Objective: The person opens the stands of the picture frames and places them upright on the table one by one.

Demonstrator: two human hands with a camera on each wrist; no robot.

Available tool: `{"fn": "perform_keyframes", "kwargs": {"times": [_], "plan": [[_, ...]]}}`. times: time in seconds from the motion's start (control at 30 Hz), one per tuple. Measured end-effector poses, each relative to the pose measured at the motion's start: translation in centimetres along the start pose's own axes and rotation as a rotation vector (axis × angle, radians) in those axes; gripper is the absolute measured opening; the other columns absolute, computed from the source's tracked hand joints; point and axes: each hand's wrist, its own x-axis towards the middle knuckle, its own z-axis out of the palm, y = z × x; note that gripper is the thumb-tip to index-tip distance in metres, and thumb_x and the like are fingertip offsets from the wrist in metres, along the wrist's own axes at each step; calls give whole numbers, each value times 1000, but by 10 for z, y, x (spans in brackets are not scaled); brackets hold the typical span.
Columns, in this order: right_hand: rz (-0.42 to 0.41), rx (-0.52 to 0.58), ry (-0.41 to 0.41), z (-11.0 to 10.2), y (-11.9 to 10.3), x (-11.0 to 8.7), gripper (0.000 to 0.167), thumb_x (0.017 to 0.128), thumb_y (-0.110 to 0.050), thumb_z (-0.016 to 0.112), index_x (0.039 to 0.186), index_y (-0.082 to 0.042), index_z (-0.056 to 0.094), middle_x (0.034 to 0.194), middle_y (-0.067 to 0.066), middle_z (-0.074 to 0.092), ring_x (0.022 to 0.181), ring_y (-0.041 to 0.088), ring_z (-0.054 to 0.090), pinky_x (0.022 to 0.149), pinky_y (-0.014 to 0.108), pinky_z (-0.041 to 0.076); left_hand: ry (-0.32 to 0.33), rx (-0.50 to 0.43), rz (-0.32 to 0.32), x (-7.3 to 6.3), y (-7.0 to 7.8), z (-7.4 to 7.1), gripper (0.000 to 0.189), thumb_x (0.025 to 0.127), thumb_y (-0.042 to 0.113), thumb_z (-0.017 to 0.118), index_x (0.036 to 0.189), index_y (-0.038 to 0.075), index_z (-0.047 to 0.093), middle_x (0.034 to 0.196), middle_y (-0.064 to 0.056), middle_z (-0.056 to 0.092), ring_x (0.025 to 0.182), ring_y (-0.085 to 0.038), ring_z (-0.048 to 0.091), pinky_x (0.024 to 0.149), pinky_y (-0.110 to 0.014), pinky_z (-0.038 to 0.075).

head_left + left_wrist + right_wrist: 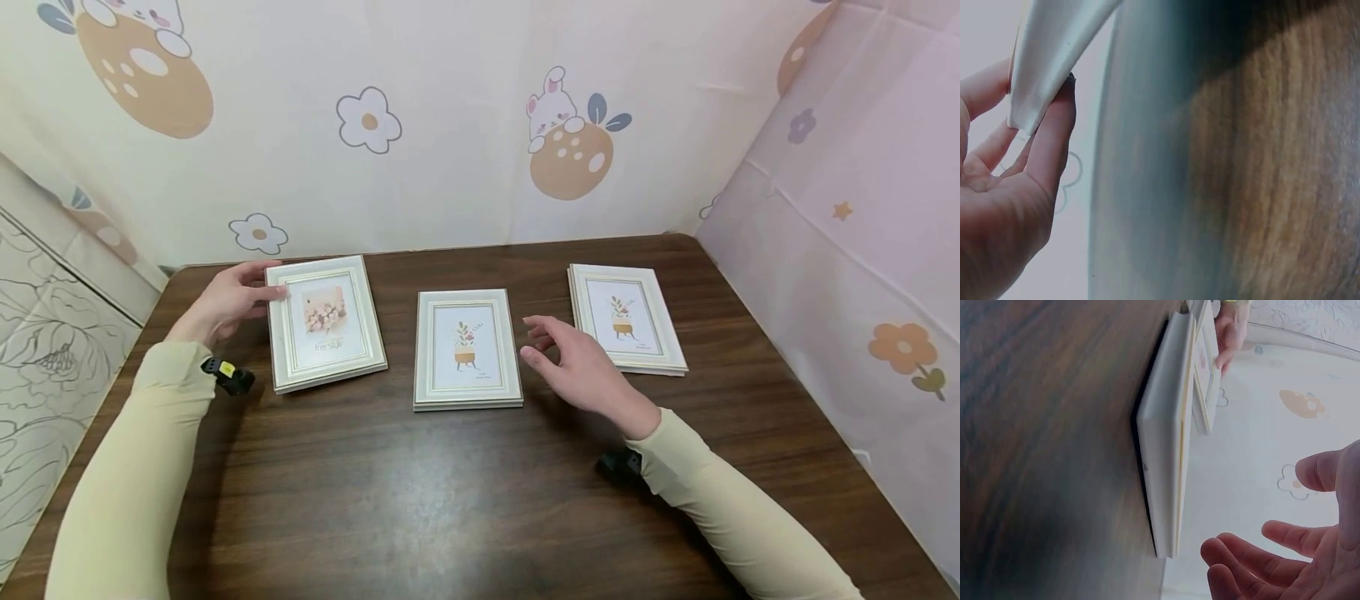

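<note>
At the far left, my left hand (225,302) pinches the left edge of a white picture frame (330,367) with a pink flower print, thumb on the front and fingers behind. The left wrist view shows that same picture frame (1050,56) between thumb and fingers, raised off the table at this edge. A second white picture frame (467,333) with a plant print lies in the middle. My right hand (581,367) hovers to its right with fingers loosely bent, holding nothing. In the right wrist view, a gap separates those fingers from the middle frame's edge (1163,444).
A third white picture frame (621,321) with the same plant print lies just beyond my right hand. All sit toward the back of a dark wooden table (450,500). A patterned curtain (450,183) hangs along the back edge, and another patterned cloth (832,275) borders the right.
</note>
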Motion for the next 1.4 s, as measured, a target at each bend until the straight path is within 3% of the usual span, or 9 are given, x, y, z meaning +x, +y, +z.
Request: {"fn": "perform_keyframes", "kwargs": {"times": [0.3, 0.5, 0.67, 0.77, 0.83, 0.9, 1.03, 1.2, 1.4], "plan": [[37, 39, 11, -10, 9, 6, 47, 101, -34, 58, 140, -9, 51, 126, 15, 62, 107, 25, 62, 88, 46, 52, 50, -86, 107, -23, 22, 2, 70, 93, 13, 72, 151, 7, 35, 137, -3, 45, 93, -4, 63, 77, -25, 56], [102, 139, -19, -15, 12, 9, 46, 101, -35, 58, 140, -11, 51, 128, 13, 61, 109, 27, 63, 93, 47, 50, 94, -129, 205, -40, 40, 8, 52, 90, 2, 73, 136, 10, 50, 123, 4, 53, 89, -5, 66, 68, -26, 57], [162, 221, -67, -17, 14, 9, 43, 102, -38, 56, 138, -14, 53, 129, 8, 62, 115, 26, 59, 96, 47, 46, 132, -143, 256, -54, 50, 14, 44, 89, 1, 73, 128, 11, 56, 137, -2, 49, 92, -6, 65, 65, -25, 57], [159, 270, -88, -18, 16, 8, 43, 102, -36, 56, 138, -12, 53, 130, 10, 62, 118, 26, 57, 97, 47, 45, 157, -107, 278, -62, 54, 17, 40, 90, 3, 73, 126, 15, 58, 151, -2, 42, 96, -5, 63, 67, -22, 56], [152, 292, -99, -18, 17, 7, 42, 103, -33, 56, 138, -11, 53, 131, 12, 62, 119, 25, 57, 97, 47, 45, 163, -132, 304, -65, 56, 19, 39, 90, 2, 73, 124, 15, 59, 153, -1, 39, 97, -6, 63, 69, -21, 56], [143, 312, -108, -17, 17, 6, 40, 103, -28, 57, 138, -9, 53, 131, 14, 62, 118, 26, 57, 97, 47, 46, 170, -178, 342, -68, 57, 22, 38, 89, -1, 73, 121, 13, 60, 147, -2, 46, 97, -8, 64, 70, -22, 57], [129, 317, -125, -14, 14, 3, 39, 101, -23, 60, 136, -7, 54, 131, 13, 61, 119, 25, 58, 98, 47, 45, 177, -312, 433, -72, 55, 26, 35, 85, -10, 72, 114, 7, 63, 119, -1, 65, 93, -10, 67, 70, -21, 57], [107, 300, -142, -10, 8, -2, 40, 99, -22, 63, 135, -5, 55, 129, 12, 62, 117, 24, 58, 100, 48, 45, 170, -381, 534, -78, 52, 27, 34, 83, -19, 69, 108, 3, 63, 102, -2, 70, 85, -11, 68, 67, -20, 56], [69, 319, -170, -8, -2, -7, 42, 96, -19, 67, 135, -5, 56, 128, 12, 62, 116, 26, 59, 99, 51, 46, 162, -300, 580, -81, 51, 26, 38, 84, -17, 69, 118, -2, 66, 101, -1, 72, 86, -10, 67, 68, -18, 55]]}}
